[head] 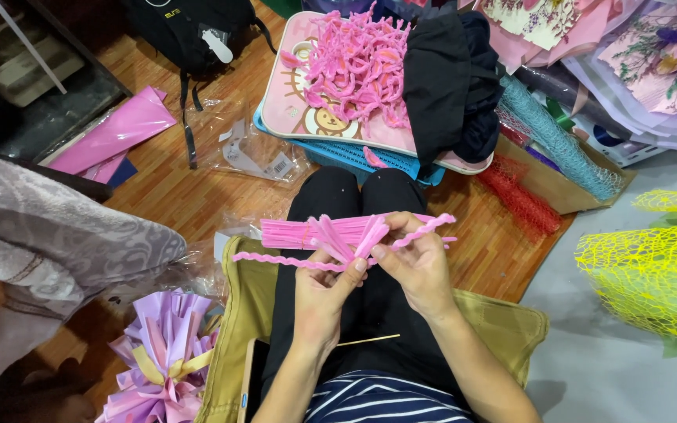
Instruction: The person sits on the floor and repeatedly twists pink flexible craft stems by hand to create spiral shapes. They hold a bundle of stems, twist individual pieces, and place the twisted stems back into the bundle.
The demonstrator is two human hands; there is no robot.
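Head view: cluttered wooden floor, pink tray, yellow mesh

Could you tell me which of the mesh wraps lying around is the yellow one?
The yellow mesh wrap at far right on the grey floor; the others are teal and red.

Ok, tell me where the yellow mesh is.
In the head view, the yellow mesh lies at the far right on the grey floor, right of the right hand.
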